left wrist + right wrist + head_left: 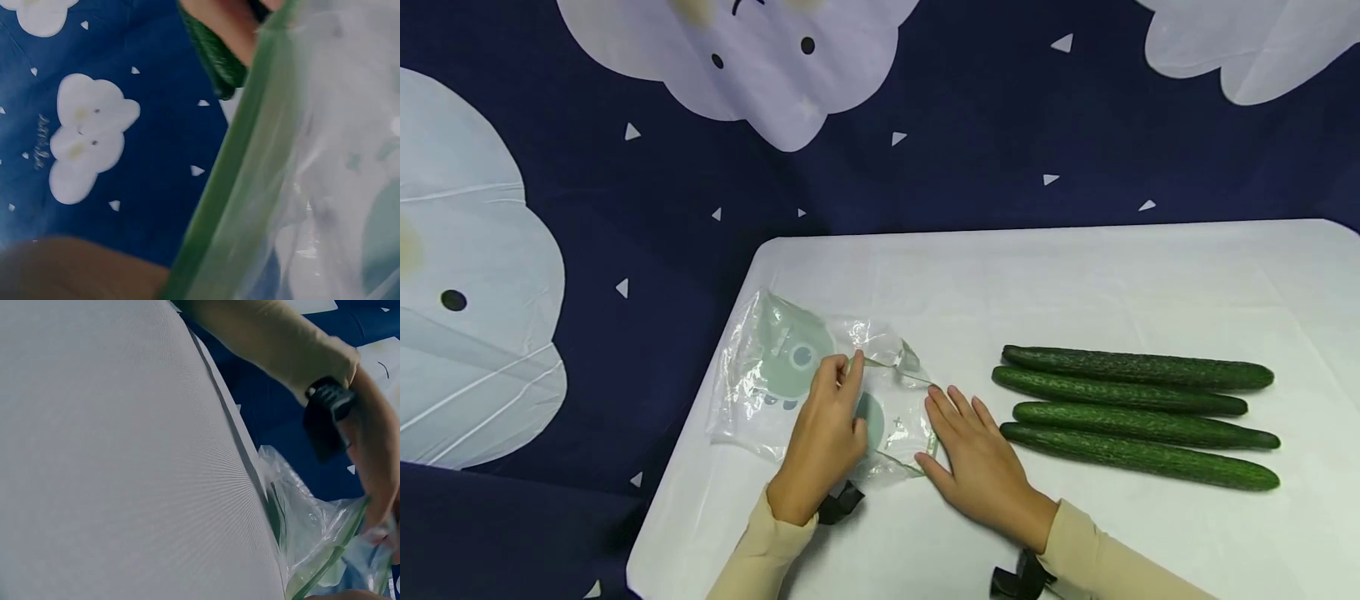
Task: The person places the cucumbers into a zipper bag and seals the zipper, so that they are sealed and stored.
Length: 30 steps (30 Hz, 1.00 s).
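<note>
A clear plastic zip bag with pale green cartoon prints and a green zip strip lies on the left part of the table. My left hand is over the bag's middle, its fingers bent and pinching the film near the mouth. The right hand rests with straight fingers along the bag's right edge, the thumb spread lower on that edge. To the right of this hand, several long green cucumbers lie side by side. In the right wrist view, the bag's mouth stands partly raised and apart.
A white cloth covers the table, whose left edge runs close beside the bag. Behind and left of it hangs a dark blue backdrop with white clouds and small triangles. A black strap mount sits on the left wrist.
</note>
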Each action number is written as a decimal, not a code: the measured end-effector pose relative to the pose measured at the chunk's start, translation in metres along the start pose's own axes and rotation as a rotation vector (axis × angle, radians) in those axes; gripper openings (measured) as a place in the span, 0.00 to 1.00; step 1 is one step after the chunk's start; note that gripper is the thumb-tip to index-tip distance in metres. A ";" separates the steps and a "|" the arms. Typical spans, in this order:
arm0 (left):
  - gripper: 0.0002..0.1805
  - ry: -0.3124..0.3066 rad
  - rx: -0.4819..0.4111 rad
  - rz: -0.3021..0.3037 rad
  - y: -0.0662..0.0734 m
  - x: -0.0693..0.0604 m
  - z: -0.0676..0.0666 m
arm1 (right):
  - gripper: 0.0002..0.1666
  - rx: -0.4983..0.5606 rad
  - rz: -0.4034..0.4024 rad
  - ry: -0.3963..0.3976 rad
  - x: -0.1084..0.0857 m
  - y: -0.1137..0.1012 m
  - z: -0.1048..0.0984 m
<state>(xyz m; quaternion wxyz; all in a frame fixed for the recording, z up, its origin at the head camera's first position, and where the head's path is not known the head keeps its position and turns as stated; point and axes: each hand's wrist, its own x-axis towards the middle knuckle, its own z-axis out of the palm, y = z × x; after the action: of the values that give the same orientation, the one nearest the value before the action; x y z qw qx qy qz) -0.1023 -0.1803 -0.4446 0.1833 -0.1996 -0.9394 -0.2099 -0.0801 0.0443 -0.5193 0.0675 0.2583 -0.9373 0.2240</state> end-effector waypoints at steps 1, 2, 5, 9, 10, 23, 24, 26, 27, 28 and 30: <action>0.44 -0.002 0.002 0.015 0.002 0.000 -0.003 | 0.45 0.000 0.000 0.000 0.000 0.000 0.000; 0.43 -0.001 0.002 0.031 0.002 -0.001 -0.005 | 0.45 0.000 0.000 0.001 0.001 0.000 0.000; 0.44 0.004 -0.027 0.050 -0.003 -0.002 -0.007 | 0.46 0.001 0.002 0.001 0.001 0.001 -0.001; 0.45 0.011 -0.120 0.057 -0.013 -0.004 -0.005 | 0.46 0.003 0.005 -0.006 0.001 0.001 -0.001; 0.45 0.010 -0.145 0.058 -0.015 -0.005 -0.004 | 0.46 0.002 0.005 -0.007 0.001 0.001 -0.001; 0.47 -0.024 -0.385 0.121 -0.029 -0.003 -0.002 | 0.45 -0.004 0.011 -0.003 -0.003 0.001 0.002; 0.47 -0.022 -0.415 0.122 -0.031 -0.003 -0.001 | 0.45 -0.005 0.011 -0.003 -0.003 0.001 0.003; 0.47 -0.014 -0.471 0.119 -0.034 -0.004 0.002 | 0.46 -0.005 0.010 -0.004 -0.002 0.001 0.003; 0.47 -0.009 -0.491 0.113 -0.035 -0.005 0.004 | 0.46 -0.005 0.008 -0.002 -0.002 0.001 0.003; 0.47 -0.006 -0.510 0.105 -0.036 -0.005 0.005 | 0.46 -0.004 0.006 0.000 -0.002 0.001 0.003; 0.47 0.000 -0.539 0.096 -0.038 -0.005 0.008 | 0.46 0.000 0.005 0.008 -0.002 0.002 0.002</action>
<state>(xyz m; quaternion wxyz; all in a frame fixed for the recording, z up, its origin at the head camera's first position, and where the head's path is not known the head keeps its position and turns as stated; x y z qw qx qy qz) -0.1168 -0.2102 -0.4656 0.1332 -0.2857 -0.8390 -0.4435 -0.0790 0.0458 -0.5219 0.0708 0.2548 -0.9377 0.2253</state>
